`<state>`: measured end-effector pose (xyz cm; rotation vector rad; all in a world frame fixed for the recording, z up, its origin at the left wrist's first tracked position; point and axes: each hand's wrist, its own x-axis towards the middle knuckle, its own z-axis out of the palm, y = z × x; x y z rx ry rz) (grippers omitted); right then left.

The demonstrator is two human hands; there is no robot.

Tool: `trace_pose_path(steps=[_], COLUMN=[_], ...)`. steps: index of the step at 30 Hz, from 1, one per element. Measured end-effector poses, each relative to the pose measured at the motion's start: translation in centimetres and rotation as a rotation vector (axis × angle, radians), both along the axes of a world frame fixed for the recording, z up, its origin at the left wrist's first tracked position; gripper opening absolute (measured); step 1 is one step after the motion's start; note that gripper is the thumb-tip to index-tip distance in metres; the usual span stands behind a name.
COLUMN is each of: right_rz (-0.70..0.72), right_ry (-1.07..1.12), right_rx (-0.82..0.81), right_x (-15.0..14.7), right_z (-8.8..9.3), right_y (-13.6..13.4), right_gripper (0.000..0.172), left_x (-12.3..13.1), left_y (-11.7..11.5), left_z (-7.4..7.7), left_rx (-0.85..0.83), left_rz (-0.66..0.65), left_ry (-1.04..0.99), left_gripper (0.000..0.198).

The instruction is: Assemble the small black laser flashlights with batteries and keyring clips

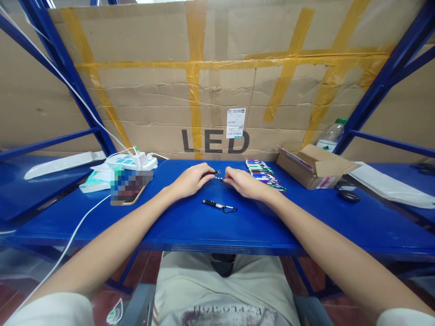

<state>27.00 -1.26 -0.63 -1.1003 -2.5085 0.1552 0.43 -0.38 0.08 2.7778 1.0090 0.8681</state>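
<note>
My left hand (193, 179) pinches a small black cylindrical piece (215, 173) with a metal ring at its tip, above the blue table. Facing it, my right hand (241, 182) is closed, thumb and fingers pressed together. Tiny shiny silver bits (219, 178) show in the gap between both hands; what the right fingers grip is too small to name. Closer to my body lies a black penlight (213, 204) with a black carabiner clip (229, 209) on its end. Just past my right hand is a row of coloured penlights (260, 172) with carabiners.
On the blue table (190, 231) a phone (132, 190), a white power strip (127, 160) and a tissue pack (98, 179) sit at left. An open cardboard box (311, 167), a black mouse (348, 195) and a bottle (331, 136) are at right. A taped cardboard panel (152, 104) stands behind.
</note>
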Motion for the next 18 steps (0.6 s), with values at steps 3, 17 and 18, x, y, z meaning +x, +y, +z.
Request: trace_pose_path(steps=[3,17,18], right_rz=[0.045,0.016,0.010], right_ry=[0.052,0.266,0.282], right_rx=[-0.028,-0.167,-0.178], right_x=[0.0,0.3,0.3], right_z=[0.4,0.7,0.7], right_y=[-0.1,0.4,0.5], right_gripper=[0.018,0.030,0.034], left_x=[-0.1,0.0,0.0], left_y=[0.0,0.2,0.1], left_z=[0.0,-0.1,-0.1], left_rx=[-0.005,-0.037,-0.041], left_rz=[-0.003,-0.001,-0.006], left_ry=[-0.002,-0.041,-0.047], left_gripper=[0.029,0.029,0.028])
